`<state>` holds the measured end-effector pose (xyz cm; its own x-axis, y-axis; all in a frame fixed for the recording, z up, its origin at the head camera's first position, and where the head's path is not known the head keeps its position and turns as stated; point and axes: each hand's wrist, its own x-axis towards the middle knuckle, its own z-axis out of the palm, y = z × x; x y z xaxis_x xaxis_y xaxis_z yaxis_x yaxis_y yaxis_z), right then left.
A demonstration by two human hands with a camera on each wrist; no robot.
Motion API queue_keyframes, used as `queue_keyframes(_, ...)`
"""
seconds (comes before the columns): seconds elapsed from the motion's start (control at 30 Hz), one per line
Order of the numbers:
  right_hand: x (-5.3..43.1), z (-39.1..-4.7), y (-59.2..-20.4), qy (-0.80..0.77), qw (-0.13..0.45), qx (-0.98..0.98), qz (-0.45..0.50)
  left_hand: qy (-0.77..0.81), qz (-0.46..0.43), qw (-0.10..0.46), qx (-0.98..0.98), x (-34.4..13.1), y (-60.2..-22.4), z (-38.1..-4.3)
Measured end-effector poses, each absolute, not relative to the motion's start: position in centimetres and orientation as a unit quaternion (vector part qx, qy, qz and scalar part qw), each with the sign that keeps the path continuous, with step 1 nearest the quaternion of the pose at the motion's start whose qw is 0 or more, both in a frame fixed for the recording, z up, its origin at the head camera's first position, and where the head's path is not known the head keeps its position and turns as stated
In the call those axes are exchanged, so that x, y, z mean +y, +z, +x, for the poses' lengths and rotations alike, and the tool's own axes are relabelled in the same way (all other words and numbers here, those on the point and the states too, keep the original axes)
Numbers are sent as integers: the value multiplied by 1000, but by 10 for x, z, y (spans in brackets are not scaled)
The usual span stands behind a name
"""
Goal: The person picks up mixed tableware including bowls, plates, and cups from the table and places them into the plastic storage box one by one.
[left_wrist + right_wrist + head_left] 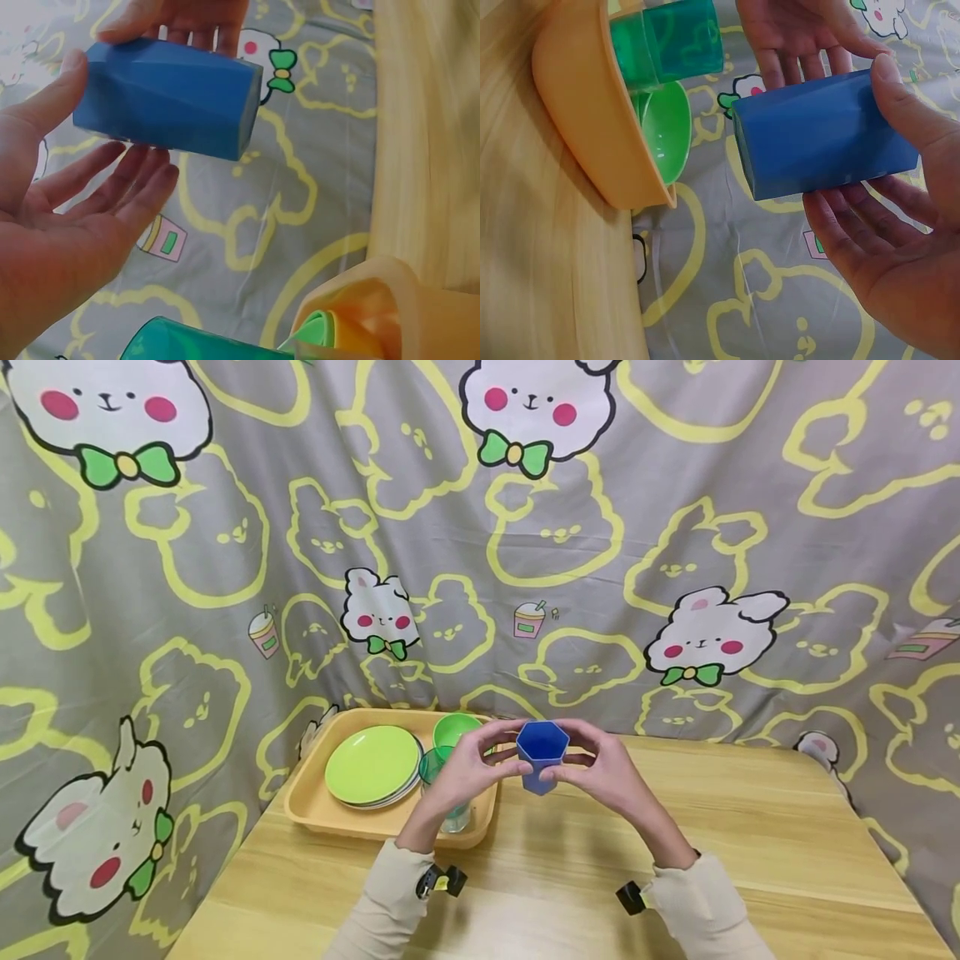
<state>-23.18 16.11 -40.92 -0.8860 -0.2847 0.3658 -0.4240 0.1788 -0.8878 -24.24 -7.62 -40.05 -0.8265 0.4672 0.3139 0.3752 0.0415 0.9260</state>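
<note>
A blue cup (537,779) with a six-sided rim is held up between both hands above the table, its mouth turned upward. My left hand (472,766) grips it from the left, thumb in front and fingers behind. From the other side my right hand (600,764) grips it the same way. In the left wrist view the smooth side of the cup (169,97) lies between the two hands. The right wrist view shows the right thumb on the wall of the cup (817,135) near its rim.
An orange tray (300,814) stands at the table's left. It holds stacked plates with a lime-green plate (372,764) on top, a green bowl (669,131) and a teal cup (688,41). A patterned curtain (450,543) hangs behind the wooden table (750,827).
</note>
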Motion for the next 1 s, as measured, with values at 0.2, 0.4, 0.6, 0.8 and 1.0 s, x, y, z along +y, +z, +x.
queue_keyframes(0.2,158,-231,-409,587,65,-773,231,634,283,37,719,-75,-400,-240)
queue_keyframes(0.4,155,-229,-406,585,59,-773,237,635,270,28,724,-77,-397,-235)
queue_keyframes(0.6,153,-228,-403,574,57,-777,250,625,263,11,735,-85,-389,-232)
queue_keyframes(0.8,153,-225,-407,565,58,-781,261,612,253,-20,749,-104,-383,-230)
queue_keyframes(1.0,157,-224,-412,556,78,-785,261,604,239,-57,758,-123,-376,-226)
